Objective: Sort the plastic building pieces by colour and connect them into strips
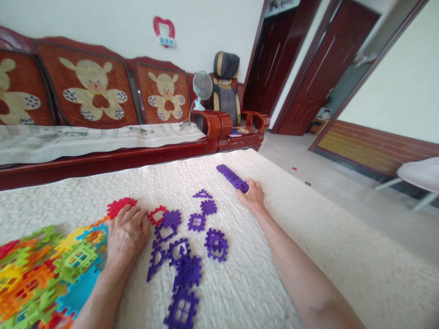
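My right hand point(253, 196) grips the near end of a long row of purple interlocking tiles point(233, 177) lying on the cloth-covered table. My left hand point(128, 230) rests palm down with its fingers slightly bent and apart, the fingertips by a solid red tile point(120, 206). Just right of its fingers lies a red frame tile point(157, 215), against a solid purple tile point(172, 218). Between my hands are several loose purple tiles, among them a window tile point(196, 222), a triangular piece point(202, 194) and an overlapping pair point(216, 245).
A heap of mixed-colour tiles point(41, 274) covers the table's left side. Beyond the table's far edge stands a wooden sofa point(171, 155) with bear-patterned cushions, a small fan point(203, 86) and an armchair point(254, 123). Two small pieces lie on the floor at right, near a white stool point(420, 176).
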The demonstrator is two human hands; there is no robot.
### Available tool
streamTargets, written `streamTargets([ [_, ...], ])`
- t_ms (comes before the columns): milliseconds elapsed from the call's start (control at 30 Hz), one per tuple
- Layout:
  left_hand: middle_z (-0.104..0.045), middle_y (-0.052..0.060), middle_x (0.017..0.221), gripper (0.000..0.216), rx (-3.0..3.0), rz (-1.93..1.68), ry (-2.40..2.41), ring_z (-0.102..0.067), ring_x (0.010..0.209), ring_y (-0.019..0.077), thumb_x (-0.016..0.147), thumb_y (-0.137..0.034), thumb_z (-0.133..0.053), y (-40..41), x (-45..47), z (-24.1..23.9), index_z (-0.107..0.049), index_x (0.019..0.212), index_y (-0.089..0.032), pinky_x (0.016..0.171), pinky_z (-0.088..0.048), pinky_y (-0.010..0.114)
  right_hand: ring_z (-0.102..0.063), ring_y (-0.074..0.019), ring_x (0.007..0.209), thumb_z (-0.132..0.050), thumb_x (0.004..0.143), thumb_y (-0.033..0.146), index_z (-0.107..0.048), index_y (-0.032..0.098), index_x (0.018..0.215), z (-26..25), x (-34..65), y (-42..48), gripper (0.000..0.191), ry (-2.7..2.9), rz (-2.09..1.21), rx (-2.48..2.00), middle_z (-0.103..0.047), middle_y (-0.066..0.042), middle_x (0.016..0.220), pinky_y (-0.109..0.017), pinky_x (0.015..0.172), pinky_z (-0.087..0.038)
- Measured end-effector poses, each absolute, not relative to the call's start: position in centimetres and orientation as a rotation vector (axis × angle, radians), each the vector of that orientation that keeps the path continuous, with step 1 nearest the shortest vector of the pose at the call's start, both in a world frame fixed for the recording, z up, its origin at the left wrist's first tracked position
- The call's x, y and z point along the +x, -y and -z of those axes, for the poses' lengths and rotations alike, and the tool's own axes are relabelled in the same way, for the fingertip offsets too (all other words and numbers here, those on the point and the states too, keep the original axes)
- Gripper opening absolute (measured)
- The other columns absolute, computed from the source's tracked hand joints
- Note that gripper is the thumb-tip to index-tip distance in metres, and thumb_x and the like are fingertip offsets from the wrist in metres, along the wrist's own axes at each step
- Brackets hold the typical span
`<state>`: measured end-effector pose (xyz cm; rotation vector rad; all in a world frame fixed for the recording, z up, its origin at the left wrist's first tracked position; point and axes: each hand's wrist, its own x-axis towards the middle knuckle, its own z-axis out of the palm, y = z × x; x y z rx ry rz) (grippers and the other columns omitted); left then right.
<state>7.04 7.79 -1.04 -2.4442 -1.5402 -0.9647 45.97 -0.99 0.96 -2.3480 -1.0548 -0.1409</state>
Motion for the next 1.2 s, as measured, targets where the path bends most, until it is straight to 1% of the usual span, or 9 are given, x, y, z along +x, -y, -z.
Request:
streamTargets([
  [167, -0.07, 0.014, 0.119, 0.03, -2.469, 0.957, 1.55, -0.052, 0.131, 0.0336, 0.091, -0.025, -0.043, -7.8, 7.0, 1.1, -0.071, 0.1, -0.018, 0.11, -0.039, 0.053, -0.054, -0.0314, 0.117, -0.062, 0.076, 0.035, -0.054, 0.022, 0.132, -1.0, 45.9, 1.1, 0.058, 1.098, 0.149, -2.293, -0.057, -0.012, 0.12, -0.046, 0.104, -0.04],
  [300, -0.071, 0.014, 0.118, 0.031, -2.458, 0.952, 1.553, -0.052, 0.13, 0.0334, 0.092, -0.026, -0.043, -7.8, 7.0, 1.1, -0.072, 0.099, -0.017, 0.109, -0.04, 0.053, -0.053, -0.0321, 0.12, -0.062, 0.076, 0.034, -0.053, 0.019, 0.134, -1.0, 46.0, 1.0, 0.06, 1.11, 0.115, -2.32, -0.056, -0.014, 0.123, -0.047, 0.106, -0.039],
  [500, -0.071, 0.014, 0.119, 0.032, -2.453, 0.946, 1.54, -0.053, 0.129, 0.0333, 0.093, -0.026, -0.042, -7.9, 7.1, 1.2, -0.072, 0.099, -0.016, 0.108, -0.04, 0.052, -0.052, -0.033, 0.122, -0.062, 0.078, 0.041, -0.049, 0.02, 0.139, -1.0, 46.0, 0.7, 0.066, 1.119, 0.087, -2.372, -0.056, -0.014, 0.126, -0.049, 0.107, -0.037],
  [767, -0.072, 0.013, 0.117, 0.032, -2.434, 0.988, 1.563, -0.055, 0.127, 0.0332, 0.092, -0.026, -0.043, -8.0, 7.2, 1.1, -0.073, 0.097, -0.017, 0.106, -0.042, 0.052, -0.053, -0.0323, 0.12, -0.059, 0.081, 0.042, -0.05, 0.018, 0.138, -0.9, 46.3, 0.5, 0.062, 1.133, 0.122, -2.39, -0.057, -0.014, 0.126, -0.047, 0.105, -0.039],
  [933, -0.073, 0.012, 0.114, 0.03, -2.42, 1.016, 1.571, -0.056, 0.125, 0.0317, 0.09, -0.023, -0.045, -7.7, 7.5, 0.7, -0.074, 0.096, -0.018, 0.105, -0.041, 0.05, -0.055, -0.0339, 0.117, -0.059, 0.08, 0.045, -0.053, 0.018, 0.135, -0.6, 46.6, 0.3, 0.062, 1.141, 0.126, -2.386, -0.058, -0.015, 0.124, -0.049, 0.103, -0.04],
  [1067, -0.072, 0.011, 0.114, 0.03, -2.421, 1.037, 1.591, -0.056, 0.125, 0.0315, 0.09, -0.022, -0.045, -7.5, 7.6, 0.5, -0.074, 0.096, -0.019, 0.105, -0.041, 0.05, -0.053, -0.0373, 0.12, -0.062, 0.076, 0.045, -0.054, 0.015, 0.134, -0.8, 46.6, 0.3, 0.066, 1.142, 0.211, -2.295, -0.056, -0.018, 0.129, -0.055, 0.104, -0.039],
  [1133, -0.072, 0.011, 0.114, 0.03, -2.428, 1.04, 1.593, -0.055, 0.126, 0.0314, 0.091, -0.022, -0.044, -7.5, 7.6, 0.5, -0.074, 0.096, -0.019, 0.105, -0.041, 0.05, -0.052, -0.0365, 0.123, -0.063, 0.075, 0.039, -0.056, 0.014, 0.13, -1.3, 45.9, 0.3, 0.061, 1.216, 0.319, -2.116, -0.056, -0.019, 0.13, -0.055, 0.107, -0.039],
  [1200, -0.073, 0.011, 0.114, 0.03, -2.433, 1.039, 1.587, -0.056, 0.126, 0.0312, 0.092, -0.022, -0.044, -7.6, 7.6, 0.6, -0.074, 0.096, -0.019, 0.104, -0.041, 0.049, -0.056, -0.0314, 0.12, -0.06, 0.077, 0.032, -0.061, 0.015, 0.121, -2.0, 44.6, 0.2, 0.046, 1.395, 0.329, -1.858, -0.061, -0.017, 0.123, -0.049, 0.105, -0.042],
])
